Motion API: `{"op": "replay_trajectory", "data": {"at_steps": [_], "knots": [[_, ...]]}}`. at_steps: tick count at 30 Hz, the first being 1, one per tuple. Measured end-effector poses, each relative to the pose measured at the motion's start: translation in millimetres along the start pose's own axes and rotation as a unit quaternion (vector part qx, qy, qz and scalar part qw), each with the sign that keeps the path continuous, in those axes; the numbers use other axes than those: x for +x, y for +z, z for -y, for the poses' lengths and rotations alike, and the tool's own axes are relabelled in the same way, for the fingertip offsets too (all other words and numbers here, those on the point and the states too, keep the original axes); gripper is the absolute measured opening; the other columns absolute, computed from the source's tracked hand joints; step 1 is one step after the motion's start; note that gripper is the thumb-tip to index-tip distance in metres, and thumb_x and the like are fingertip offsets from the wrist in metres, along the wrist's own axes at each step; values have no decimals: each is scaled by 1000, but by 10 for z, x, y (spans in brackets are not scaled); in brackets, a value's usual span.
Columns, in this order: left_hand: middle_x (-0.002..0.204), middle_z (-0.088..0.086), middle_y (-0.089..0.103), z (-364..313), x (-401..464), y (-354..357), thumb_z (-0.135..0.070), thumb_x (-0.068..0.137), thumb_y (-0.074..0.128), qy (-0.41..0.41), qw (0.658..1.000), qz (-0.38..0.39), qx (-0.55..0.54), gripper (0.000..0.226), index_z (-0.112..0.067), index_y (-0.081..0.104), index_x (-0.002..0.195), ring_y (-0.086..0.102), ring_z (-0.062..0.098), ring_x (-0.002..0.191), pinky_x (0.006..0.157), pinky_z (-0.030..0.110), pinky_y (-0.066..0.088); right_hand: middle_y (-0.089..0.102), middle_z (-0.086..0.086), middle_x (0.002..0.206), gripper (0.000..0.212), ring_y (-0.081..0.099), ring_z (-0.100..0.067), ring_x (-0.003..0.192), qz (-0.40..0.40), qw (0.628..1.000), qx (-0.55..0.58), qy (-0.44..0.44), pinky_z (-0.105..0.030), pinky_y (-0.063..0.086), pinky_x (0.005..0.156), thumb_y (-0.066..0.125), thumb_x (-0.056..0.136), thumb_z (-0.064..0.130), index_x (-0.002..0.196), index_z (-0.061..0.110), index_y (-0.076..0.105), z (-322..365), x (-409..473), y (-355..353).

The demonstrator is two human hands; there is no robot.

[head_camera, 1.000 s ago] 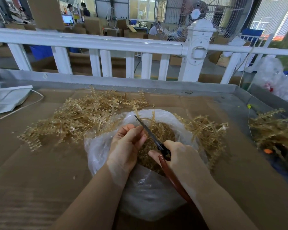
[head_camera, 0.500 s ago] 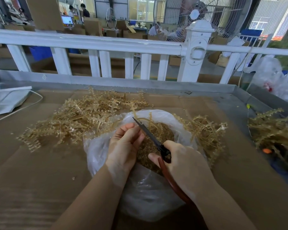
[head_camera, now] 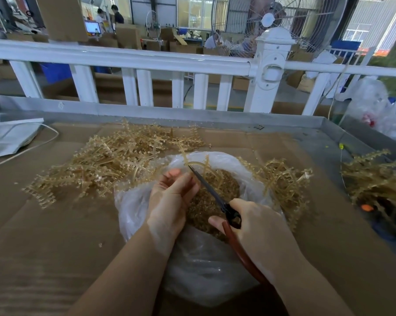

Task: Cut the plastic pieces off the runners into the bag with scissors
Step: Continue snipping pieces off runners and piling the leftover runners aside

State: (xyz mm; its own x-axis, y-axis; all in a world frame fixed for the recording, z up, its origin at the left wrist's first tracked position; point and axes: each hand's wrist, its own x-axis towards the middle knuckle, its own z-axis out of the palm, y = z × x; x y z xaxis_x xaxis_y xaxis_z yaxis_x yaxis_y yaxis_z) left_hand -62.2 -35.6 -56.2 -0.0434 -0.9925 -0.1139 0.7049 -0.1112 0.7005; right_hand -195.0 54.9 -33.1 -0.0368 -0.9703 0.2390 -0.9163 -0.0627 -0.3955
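A clear plastic bag [head_camera: 199, 265] lies open on the cardboard in front of me, holding a heap of small tan cut pieces [head_camera: 215, 195]. My left hand [head_camera: 172, 197] is over the bag's left rim, its fingers curled round a tan runner [head_camera: 199, 164] that arches over the bag mouth. My right hand [head_camera: 256, 226] grips scissors [head_camera: 215, 195] with reddish-brown handles; the dark blades point up-left, their tip at the runner beside my left fingers. A big tangle of tan runners [head_camera: 110, 163] lies left of the bag, and a smaller one [head_camera: 281, 181] on its right.
The cardboard-lined work surface [head_camera: 44, 236] has a grey metal rim [head_camera: 192, 110], with a white railing [head_camera: 147, 58] behind it. More runners [head_camera: 374, 176] lie at the far right by an orange bit [head_camera: 366, 207]. A white bag and cord [head_camera: 12, 135] sit far left.
The scissors' tip has shifted slightly along the runner beside my left fingers. Both hands stay over the bag in nearly the same place.
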Motion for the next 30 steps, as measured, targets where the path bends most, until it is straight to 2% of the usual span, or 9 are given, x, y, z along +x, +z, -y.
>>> {"op": "replay_trajectory", "data": {"at_steps": [3,6,8,11,14,16,22,24,30], "knots": [[81,6,61,-35,11,28,14,89,48,58,996,4,65,34,-20,47,91,67,13,64,53,21,54,52,9,68,39,53,-8,68,3,1000,-13,-6,-22,34,55,48,84,67,76,29,45,-26,-10,-21],[92,8,64,-160,15,67,14,88,46,94,984,28,146,42,-27,56,94,67,14,70,56,20,52,54,10,70,40,50,-6,67,-5,999,-37,-20,-15,30,52,47,83,69,85,29,52,-38,-14,-40],[100,6,65,-254,26,85,5,92,48,112,968,36,224,34,-25,64,94,64,11,79,59,14,50,53,10,69,39,48,-5,66,-8,999,-38,-25,-11,26,51,48,83,69,86,31,52,-38,-11,-52],[97,0,69,-328,51,102,-6,94,54,103,953,45,283,20,-18,70,92,63,9,83,59,12,48,54,12,72,37,49,-5,67,-1,999,-36,-27,-16,29,52,48,82,69,91,33,54,-39,-14,-59],[78,-1,71,-362,78,115,3,87,59,60,968,5,243,18,-10,71,87,64,4,63,52,13,48,55,12,72,38,52,-5,69,-3,999,-36,-29,-15,31,52,48,82,69,92,33,54,-36,-26,-49],[71,-2,71,-363,81,113,8,84,60,21,982,-19,188,20,-8,71,83,65,3,57,52,14,51,56,12,72,38,53,-5,70,-1,999,-30,-26,-16,32,53,49,82,68,91,32,55,-32,-42,-43],[69,0,73,-310,56,71,10,86,55,-28,997,-46,62,24,-9,69,80,69,7,61,54,18,55,52,9,64,36,56,-7,69,24,999,32,-9,-21,36,56,52,82,65,74,31,46,-19,-54,-47],[68,0,72,-307,49,71,12,86,53,-32,997,-41,49,24,-7,68,81,69,6,61,54,18,56,52,10,65,35,54,-6,69,25,999,33,-8,-17,34,55,51,82,65,74,32,45,-19,-51,-52],[65,0,71,-324,21,76,15,86,50,-47,998,-33,32,27,-6,67,83,69,6,60,51,16,54,50,9,63,35,51,-6,64,-1,1000,16,-16,-17,33,52,50,83,65,78,30,49,-36,-75,0]]}}
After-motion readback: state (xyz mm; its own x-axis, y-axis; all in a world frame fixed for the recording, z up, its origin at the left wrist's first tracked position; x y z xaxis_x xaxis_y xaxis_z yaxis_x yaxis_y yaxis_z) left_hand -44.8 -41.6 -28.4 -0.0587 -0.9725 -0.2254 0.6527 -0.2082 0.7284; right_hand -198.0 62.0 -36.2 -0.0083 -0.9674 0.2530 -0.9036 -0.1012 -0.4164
